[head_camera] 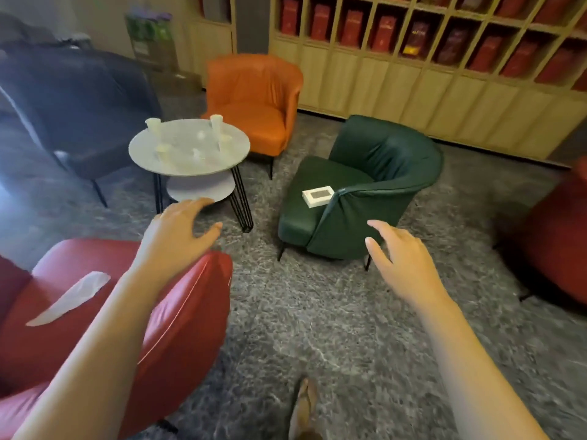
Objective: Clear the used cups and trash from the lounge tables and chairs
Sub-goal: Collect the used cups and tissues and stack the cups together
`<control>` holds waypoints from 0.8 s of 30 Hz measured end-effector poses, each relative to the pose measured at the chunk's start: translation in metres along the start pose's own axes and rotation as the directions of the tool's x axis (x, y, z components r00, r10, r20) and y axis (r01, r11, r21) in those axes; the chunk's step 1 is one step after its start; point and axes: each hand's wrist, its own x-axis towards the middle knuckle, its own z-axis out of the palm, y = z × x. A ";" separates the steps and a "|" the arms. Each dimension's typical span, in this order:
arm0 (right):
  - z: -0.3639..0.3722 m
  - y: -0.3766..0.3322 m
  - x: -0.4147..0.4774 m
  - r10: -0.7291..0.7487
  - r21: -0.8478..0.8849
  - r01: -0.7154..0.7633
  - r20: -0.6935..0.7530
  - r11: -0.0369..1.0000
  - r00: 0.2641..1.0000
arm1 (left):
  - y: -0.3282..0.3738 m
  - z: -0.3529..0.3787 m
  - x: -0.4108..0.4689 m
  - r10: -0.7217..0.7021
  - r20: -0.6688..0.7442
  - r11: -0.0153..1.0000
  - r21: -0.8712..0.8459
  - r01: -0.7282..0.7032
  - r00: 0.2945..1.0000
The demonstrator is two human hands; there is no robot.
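A crumpled clear plastic wrapper (68, 298) lies on the seat of a glossy red leather armchair (178, 315), left of and nearer than the round grey two-tier side table (149, 147). The left hand (178, 236) hovers above that chair's arm, fingers spread, empty. On the table top stand white paper cups (153, 126) — several, blurred. Right of the table, a small white box (318, 195) rests on a dark green armchair (374, 185); the right hand (403, 262) hangs near it, spread and empty.

Red armchair (178, 312), orange chair (254, 103), dark green chair (365, 185) holding a white box (317, 195), pale cups (153, 125) on a grey table (178, 166), mottled grey carpet (317, 312).
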 end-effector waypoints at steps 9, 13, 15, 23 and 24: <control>0.078 0.046 0.290 -0.114 0.252 0.081 0.119 0.964 0.986 | -0.028 0.070 0.197 -0.202 -0.051 0.979 -0.003 0.202 0.978; 0.122 0.007 0.414 -0.297 0.295 0.239 0.171 0.925 0.939 | -0.065 0.065 0.256 -0.327 -0.142 0.942 0.031 0.335 0.934; 0.147 -0.016 0.465 -0.386 0.330 0.310 0.195 0.891 0.902 | -0.089 0.063 0.278 -0.397 -0.176 0.912 0.039 0.409 0.901; 0.227 -0.082 0.630 -0.559 0.299 0.483 0.269 0.823 0.784 | -0.188 0.080 0.392 -0.545 -0.255 0.827 -0.009 0.562 0.799; 0.234 -0.090 0.648 -0.576 0.296 0.502 0.278 0.813 0.769 | -0.198 0.081 0.407 -0.557 -0.263 0.819 -0.015 0.574 0.788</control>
